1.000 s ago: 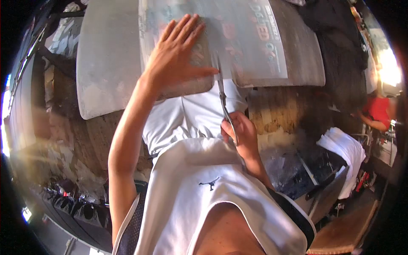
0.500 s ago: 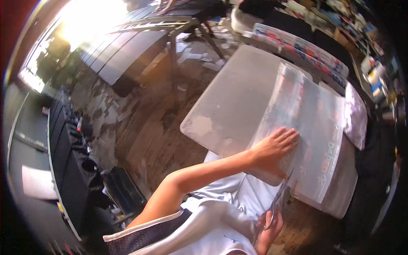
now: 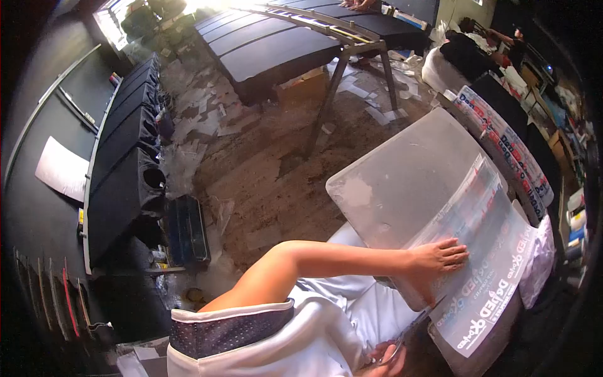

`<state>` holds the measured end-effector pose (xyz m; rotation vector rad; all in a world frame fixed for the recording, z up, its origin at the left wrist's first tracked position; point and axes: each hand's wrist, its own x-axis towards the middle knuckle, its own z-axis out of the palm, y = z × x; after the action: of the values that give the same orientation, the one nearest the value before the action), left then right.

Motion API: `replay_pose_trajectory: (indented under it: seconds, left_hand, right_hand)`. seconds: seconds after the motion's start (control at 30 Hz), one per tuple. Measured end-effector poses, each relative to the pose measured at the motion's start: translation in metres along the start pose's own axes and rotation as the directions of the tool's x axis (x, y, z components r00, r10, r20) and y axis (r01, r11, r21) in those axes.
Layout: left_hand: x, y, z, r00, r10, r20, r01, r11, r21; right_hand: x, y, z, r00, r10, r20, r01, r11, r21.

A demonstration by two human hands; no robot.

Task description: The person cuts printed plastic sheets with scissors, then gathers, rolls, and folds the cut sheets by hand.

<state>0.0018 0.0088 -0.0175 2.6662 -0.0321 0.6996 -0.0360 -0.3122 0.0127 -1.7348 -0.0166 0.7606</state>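
A clear plastic sheet printed with white and reddish lettering [image 3: 493, 229] lies across a worn, rounded grey board [image 3: 408, 173] close to my lap. My left hand [image 3: 436, 264] rests flat on the sheet, fingers stretched out. Low in the view, my right hand [image 3: 391, 359] is wrapped round the handles of scissors [image 3: 413, 324], partly cut off by the frame edge. Their blades point up to the sheet's near edge, beside my left thumb. Whether they are cutting into the plastic, I cannot tell.
Behind the board are printed plastic strips [image 3: 502, 147] and a pale crumpled bag [image 3: 538, 261]. A long black-topped table [image 3: 276, 47] stands across the paper-littered floor, with a person's hands [image 3: 359, 5] at its far side. Another black panelled table [image 3: 122, 151] runs along the left.
My view has swung, so the board, sheet and hands appear farther right and lower. My left hand remains flat on the sheet, and the scissors stay in my right hand by its edge.
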Motion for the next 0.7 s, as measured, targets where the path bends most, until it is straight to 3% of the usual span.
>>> replay_pose_trajectory:
  seconds: [0.1,0.13,0.23,0.27,0.3,0.33,0.37,0.4,0.43,0.47,0.5,0.53,0.7]
  left_hand:
    - [0.001,0.004,0.003,1.000,0.005,-0.006,-0.005,1.000,-0.001]
    - [0.000,0.008,0.001,1.000,0.005,-0.004,-0.005,1.000,-0.005]
    - [0.000,0.010,-0.007,1.000,-0.016,0.017,0.015,0.999,0.030]
    - [0.001,0.014,-0.018,0.999,-0.012,0.042,0.008,0.996,0.088]
    - [0.004,0.016,-0.028,0.997,0.001,0.071,-0.011,0.991,0.132]
    - [0.009,0.017,-0.035,0.996,-0.012,0.085,0.001,0.993,0.122]
    - [0.012,0.020,-0.037,0.994,-0.032,0.105,0.020,0.994,0.107]
    - [0.011,0.023,-0.042,0.998,0.000,0.055,-0.012,0.974,0.227]
    - [0.017,0.025,-0.044,0.996,-0.013,0.087,-0.003,0.984,0.177]
    - [0.018,0.021,-0.035,0.996,-0.026,0.083,0.016,0.993,0.120]
    - [0.018,0.017,-0.029,0.999,0.000,0.037,-0.003,0.997,0.080]
    - [0.021,0.020,-0.034,0.994,0.003,0.109,-0.013,0.996,0.086]
    - [0.020,0.014,-0.018,0.991,-0.015,0.134,-0.003,0.991,0.135]
  right_hand:
    - [0.005,0.005,-0.002,0.990,-0.131,0.043,0.132,0.991,-0.028]
    - [0.002,0.007,0.000,1.000,-0.021,-0.005,0.021,0.999,0.037]
    - [0.000,0.004,0.001,0.998,-0.057,0.005,0.057,0.997,0.055]
    - [0.001,0.005,0.002,1.000,-0.007,0.013,0.004,0.976,0.219]
    - [0.005,0.001,0.000,0.975,-0.173,0.139,0.161,0.983,0.093]
    - [0.003,-0.001,0.003,0.992,-0.116,0.043,0.115,0.993,0.025]
    - [-0.004,-0.015,0.008,0.999,-0.038,0.036,0.036,0.997,0.070]
    - [-0.006,-0.010,0.013,1.000,-0.027,-0.016,0.029,0.988,0.152]
    - [-0.005,-0.016,0.007,0.994,0.102,0.038,-0.107,0.979,0.171]
    - [-0.004,-0.023,0.001,0.983,0.096,0.160,-0.116,0.986,0.121]
    - [0.001,-0.012,0.001,0.982,0.044,0.181,-0.082,0.975,0.208]
    - [0.004,-0.016,0.000,0.972,0.014,0.235,-0.071,0.969,0.235]
    - [0.013,-0.015,-0.001,0.951,-0.010,0.308,-0.076,0.961,0.265]
